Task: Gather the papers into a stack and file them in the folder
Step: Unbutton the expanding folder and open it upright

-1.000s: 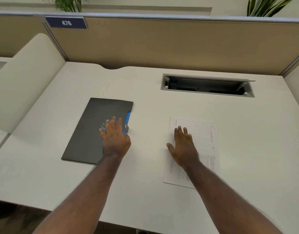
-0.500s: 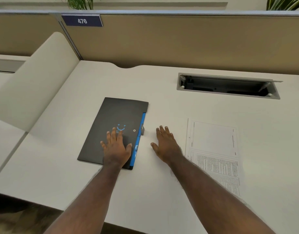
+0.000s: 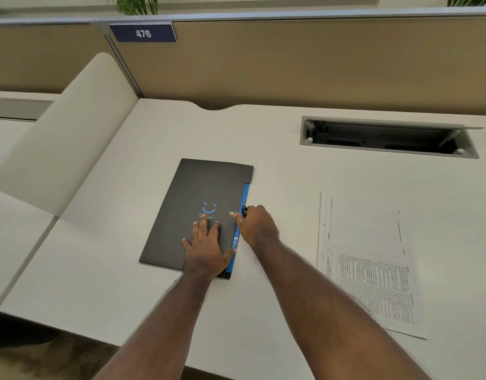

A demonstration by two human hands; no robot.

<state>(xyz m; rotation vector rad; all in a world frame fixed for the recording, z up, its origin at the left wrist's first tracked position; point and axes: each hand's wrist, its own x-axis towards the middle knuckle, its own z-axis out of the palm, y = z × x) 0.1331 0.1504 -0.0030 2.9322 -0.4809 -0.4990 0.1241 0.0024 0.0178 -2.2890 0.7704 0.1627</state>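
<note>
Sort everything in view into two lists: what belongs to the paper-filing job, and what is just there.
Belongs to the job:
- black folder with a blue edge strip, closed, left hand flat on it, right hand at its clasp edge
- white printed papers, lying untouched to the right

Just there:
- grey recessed cable tray
- navy 476 sign
- cream desk divider

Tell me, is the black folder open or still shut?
Shut. The folder lies flat with its cover down, the left hand pressing on it while the right hand is at its blue edge.
</note>
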